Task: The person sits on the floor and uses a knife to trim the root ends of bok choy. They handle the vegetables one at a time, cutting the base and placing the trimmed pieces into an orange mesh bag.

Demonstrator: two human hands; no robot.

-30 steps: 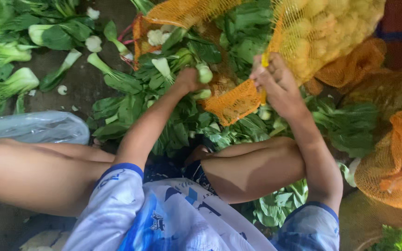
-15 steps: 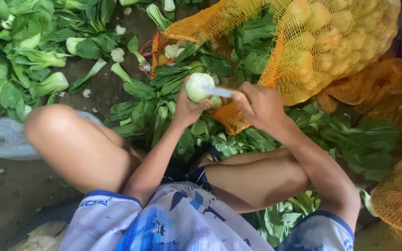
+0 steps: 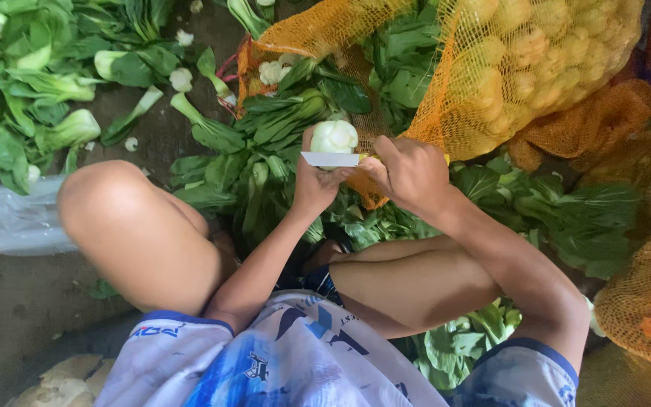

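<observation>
Hands: left hand is wrapped around a pale bok choy base, held up above the leaf pile; right hand is clamped on a knife, blade flat against the stem just below the base
Risk to fingers: blade edge lies right beside the left thumb, so a slip could nick it
Risk to the vegetable: a cut set too high might loosen the leaves
Surroundings: loose bok choy on the floor, orange mesh sack just behind, bare knee near
</observation>
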